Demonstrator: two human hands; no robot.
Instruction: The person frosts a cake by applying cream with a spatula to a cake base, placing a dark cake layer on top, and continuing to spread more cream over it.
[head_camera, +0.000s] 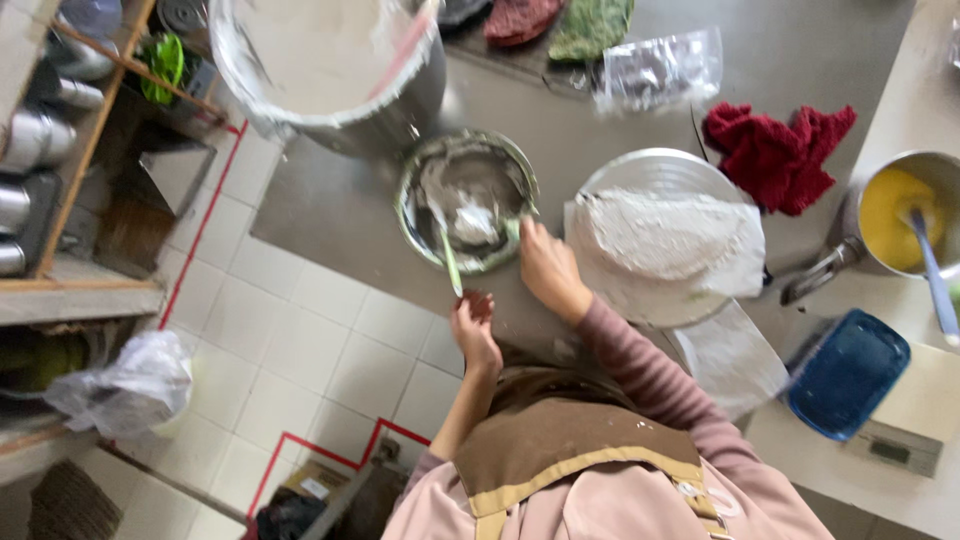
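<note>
Spatula in the batter bowl, handle pinched by left-hand fingers; right hand gripping the rim

Batter-smeared steel bowl, green spatula inside

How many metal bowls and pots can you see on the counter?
4. A big pot at the top, a small bowl that the spatula stirs, a bowl of white powder beside it, and a pot of yellow batter at the right. Others may be out of view.
</note>
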